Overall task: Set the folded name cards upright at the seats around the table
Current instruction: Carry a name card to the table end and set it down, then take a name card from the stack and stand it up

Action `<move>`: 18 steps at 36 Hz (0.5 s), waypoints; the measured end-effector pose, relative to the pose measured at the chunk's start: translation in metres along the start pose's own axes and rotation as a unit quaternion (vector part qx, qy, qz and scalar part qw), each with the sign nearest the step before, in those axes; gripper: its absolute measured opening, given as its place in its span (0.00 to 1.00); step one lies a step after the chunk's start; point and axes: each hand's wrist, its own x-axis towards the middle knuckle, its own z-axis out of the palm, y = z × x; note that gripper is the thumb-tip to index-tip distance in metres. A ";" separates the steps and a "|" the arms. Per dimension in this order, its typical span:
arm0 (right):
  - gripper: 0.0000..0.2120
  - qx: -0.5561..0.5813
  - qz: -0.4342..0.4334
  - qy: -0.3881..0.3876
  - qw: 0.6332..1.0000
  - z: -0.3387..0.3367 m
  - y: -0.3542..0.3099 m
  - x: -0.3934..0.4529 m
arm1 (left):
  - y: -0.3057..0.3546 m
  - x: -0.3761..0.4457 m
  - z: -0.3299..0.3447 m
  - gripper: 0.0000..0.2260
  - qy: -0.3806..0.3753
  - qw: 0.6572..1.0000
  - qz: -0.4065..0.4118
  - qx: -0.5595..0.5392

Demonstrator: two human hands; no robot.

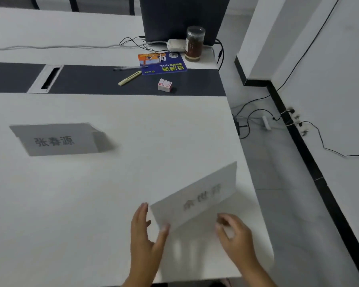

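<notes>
A folded white name card (197, 195) with blurred dark characters stands tilted near the table's right front corner. My left hand (147, 241) touches its lower left corner with thumb and fingers. My right hand (234, 235) is at its lower right side, fingers curled near the card's base; motion blur hides the exact contact. A second folded name card (56, 139) with printed characters stands upright on the white table (91, 204) to the left, apart from both hands.
A dark strip (112, 79) crosses the table's middle with a cable slot (50, 77), a yellow pen (130, 78), a small box (164, 85), a blue pad (164, 64) and a jar (194, 43). The table edge and floor cables (263, 119) lie right.
</notes>
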 end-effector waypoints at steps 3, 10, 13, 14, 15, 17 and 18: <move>0.22 0.024 0.041 0.010 0.999 -0.023 0.004 0.028 | 0.022 -0.007 0.017 0.23 0.100 0.994 -0.049 -0.005; 0.35 0.054 -0.002 -0.099 0.994 -0.052 0.003 0.084 | 0.051 -0.018 0.045 0.24 0.198 0.977 -0.074 -0.038; 0.38 0.091 0.010 -0.149 0.985 -0.059 0.000 0.112 | 0.059 -0.018 0.050 0.25 0.220 0.970 -0.090 -0.046; 0.38 0.104 0.015 -0.182 0.978 -0.060 -0.003 0.122 | 0.060 -0.017 0.050 0.25 0.228 0.968 -0.096 -0.049; 0.38 0.112 0.017 -0.218 0.969 -0.059 -0.006 0.131 | 0.059 -0.016 0.051 0.25 0.234 0.966 -0.101 -0.049; 0.38 0.118 0.015 -0.274 0.954 -0.058 -0.012 0.147 | 0.058 -0.011 0.053 0.26 0.251 0.960 -0.109 -0.054; 0.37 0.119 0.014 -0.291 0.949 -0.057 -0.013 0.154 | 0.058 -0.009 0.054 0.27 0.265 0.956 -0.108 -0.062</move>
